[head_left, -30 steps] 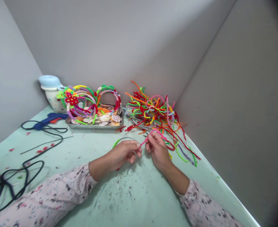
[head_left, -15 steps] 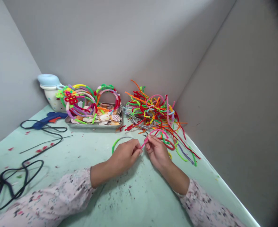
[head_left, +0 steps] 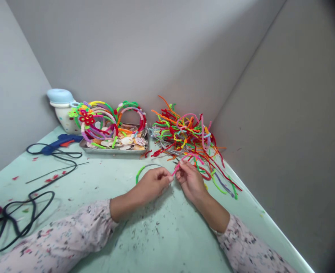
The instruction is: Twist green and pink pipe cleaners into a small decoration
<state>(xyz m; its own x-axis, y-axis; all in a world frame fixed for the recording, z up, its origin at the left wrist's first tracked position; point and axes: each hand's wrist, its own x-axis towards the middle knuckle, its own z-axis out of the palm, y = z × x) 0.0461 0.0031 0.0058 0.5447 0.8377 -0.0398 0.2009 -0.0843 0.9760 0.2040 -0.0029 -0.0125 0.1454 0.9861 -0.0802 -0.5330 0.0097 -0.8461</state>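
Note:
A pink pipe cleaner (head_left: pixel 194 155) runs between my two hands, with its longer part arching beyond the right one toward the pile. My left hand (head_left: pixel 155 184) pinches one end of it between thumb and fingers. Just to the right, my right hand (head_left: pixel 190 181) is closed on the same pink strand near its middle. Behind my left hand lies a ring of grey wire with a green wrapped section (head_left: pixel 139 174), partly hidden by the hand. Dark pointed tips (head_left: pixel 176 161) show just behind my right fingers; the rest of that item is hidden.
A pile of coloured pipe cleaners (head_left: pixel 184 131) lies at the back right. A metal tray (head_left: pixel 113 151) holds shells and decorated hoops. Left of it are a lidded cup (head_left: pixel 63 110), a blue glue gun (head_left: pixel 55 145) and a looping black cord (head_left: pixel 33 206). A wall borders the table's right side.
Both hands keep hold of the pink strand; the stretch showing between them looks slightly shorter. The whole view has shifted a little.

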